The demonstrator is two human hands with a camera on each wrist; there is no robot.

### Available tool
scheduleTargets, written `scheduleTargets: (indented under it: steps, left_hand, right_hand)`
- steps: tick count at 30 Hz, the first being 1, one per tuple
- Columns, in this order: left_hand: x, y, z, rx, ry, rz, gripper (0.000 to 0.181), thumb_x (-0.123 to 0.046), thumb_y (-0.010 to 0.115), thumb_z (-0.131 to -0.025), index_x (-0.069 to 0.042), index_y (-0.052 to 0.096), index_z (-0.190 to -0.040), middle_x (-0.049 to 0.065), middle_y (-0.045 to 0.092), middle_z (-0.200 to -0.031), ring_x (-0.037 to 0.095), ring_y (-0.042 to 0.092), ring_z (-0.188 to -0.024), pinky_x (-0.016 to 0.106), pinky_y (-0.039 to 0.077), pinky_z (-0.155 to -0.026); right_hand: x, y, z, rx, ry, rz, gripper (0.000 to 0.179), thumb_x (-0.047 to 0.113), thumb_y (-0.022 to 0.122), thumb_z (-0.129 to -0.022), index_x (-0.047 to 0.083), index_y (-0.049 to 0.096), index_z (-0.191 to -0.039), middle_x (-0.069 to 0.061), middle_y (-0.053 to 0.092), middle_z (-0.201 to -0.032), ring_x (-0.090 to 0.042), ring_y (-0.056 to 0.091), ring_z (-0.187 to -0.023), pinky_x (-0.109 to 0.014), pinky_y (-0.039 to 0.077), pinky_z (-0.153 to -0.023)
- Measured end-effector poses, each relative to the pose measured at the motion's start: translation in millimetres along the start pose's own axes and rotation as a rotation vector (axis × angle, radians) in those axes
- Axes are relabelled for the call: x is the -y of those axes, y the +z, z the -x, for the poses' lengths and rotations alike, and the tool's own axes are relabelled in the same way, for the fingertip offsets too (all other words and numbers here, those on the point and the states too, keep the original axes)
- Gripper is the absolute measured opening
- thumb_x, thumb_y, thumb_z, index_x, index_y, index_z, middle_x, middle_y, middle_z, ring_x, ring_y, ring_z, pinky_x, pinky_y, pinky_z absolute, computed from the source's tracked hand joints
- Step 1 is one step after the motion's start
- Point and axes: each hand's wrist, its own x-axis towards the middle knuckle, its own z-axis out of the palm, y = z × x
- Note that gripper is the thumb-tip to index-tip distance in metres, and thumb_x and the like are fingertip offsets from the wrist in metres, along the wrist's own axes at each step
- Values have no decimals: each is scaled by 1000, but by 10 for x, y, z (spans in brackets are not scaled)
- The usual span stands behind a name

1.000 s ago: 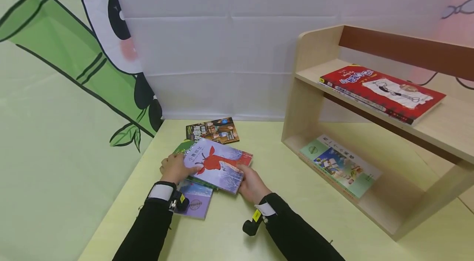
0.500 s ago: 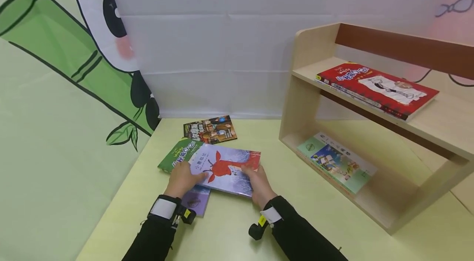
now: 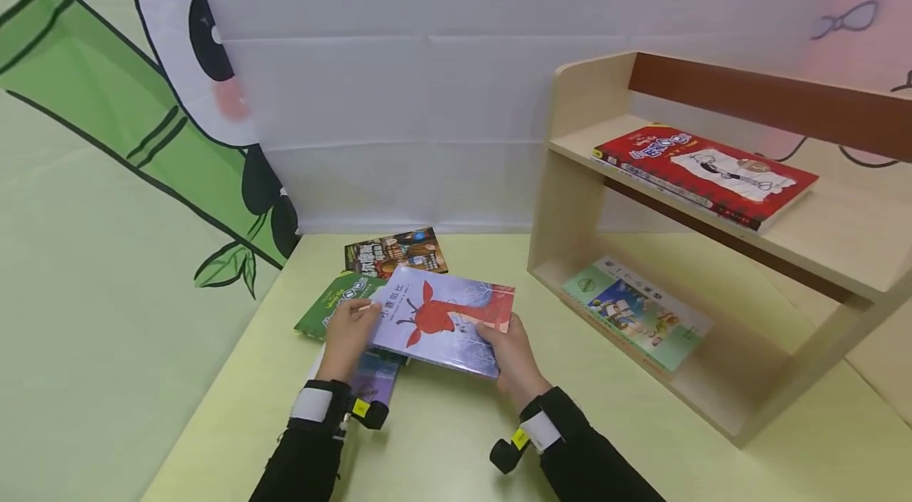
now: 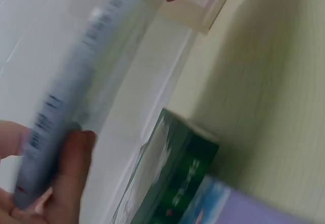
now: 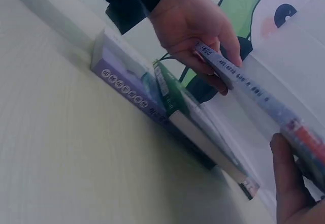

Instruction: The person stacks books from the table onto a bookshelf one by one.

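Observation:
A lilac picture book (image 3: 442,324) with a red deer on its cover is held up off the pile by both hands. My left hand (image 3: 349,336) pinches its left end, thumb on top and fingers underneath, as the left wrist view shows along the spine (image 4: 66,97). My right hand (image 3: 514,355) grips the right end, thumb on the cover. Below and to the left lie a green book (image 3: 335,304) and a purple book (image 3: 376,377), the green one resting across the purple one. A dark brown book (image 3: 399,250) lies behind them, partly covered.
At the right stands a two-level wooden shelf (image 3: 570,201). Its upper board bears red books (image 3: 705,173); a pale green book (image 3: 634,312) lies on the lower board. A white cloth wall (image 3: 427,106) closes off the back of the table (image 3: 442,446).
The lilac book has been lifted off the green book and drawn to the right by both hands. More of the green book shows. The camera view has shifted slightly.

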Motion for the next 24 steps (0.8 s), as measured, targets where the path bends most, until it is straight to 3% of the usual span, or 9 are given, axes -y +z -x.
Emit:
scheduleTargets:
  steps: [3, 8, 11, 17, 24]
  left_hand:
    - [-14, 98, -6, 13, -26, 143, 50, -23, 58, -97, 4, 46, -137, 30, 57, -126, 21, 65, -93, 20, 50, -67]
    - [-112, 246, 3, 84, -62, 203, 50, -28, 59, -97, 3, 53, -136, 19, 66, -113, 7, 63, -76, 20, 50, -64]
    - [-176, 345, 22, 120, -50, 226, 45, -26, 60, -97, 4, 58, -130, 12, 69, -101, 7, 63, -72, 21, 50, -62]
    - [-326, 613, 37, 169, -17, 254, 43, -24, 60, -98, 1, 56, -132, 16, 67, -107, 10, 64, -76, 21, 51, -65]
    - [-479, 963, 22, 230, -10, 328, 41, -22, 59, -98, -2, 56, -133, 17, 67, -109, 13, 66, -78, 24, 53, -65]
  right_hand:
    - [101, -63, 56, 9, -34, 8, 48, 13, 56, -97, 6, 35, -141, -18, 55, -131, -23, 62, -104, -31, 54, -85]
    - [230, -178, 134, -3, -119, 4, 46, 10, 54, -97, 2, 35, -138, -20, 55, -129, -19, 63, -99, -26, 54, -81]
    - [282, -275, 179, -38, -141, 24, 46, 10, 55, -97, 2, 36, -138, -19, 55, -129, -19, 61, -100, -26, 52, -81]
    - [371, -510, 221, -96, -139, 16, 49, 14, 56, -97, 5, 35, -140, -17, 52, -133, -26, 58, -111, -32, 53, -88]
    - [441, -836, 211, -145, -135, -22, 50, 15, 56, -97, 7, 34, -141, -15, 52, -131, -16, 62, -99, -27, 55, -79]
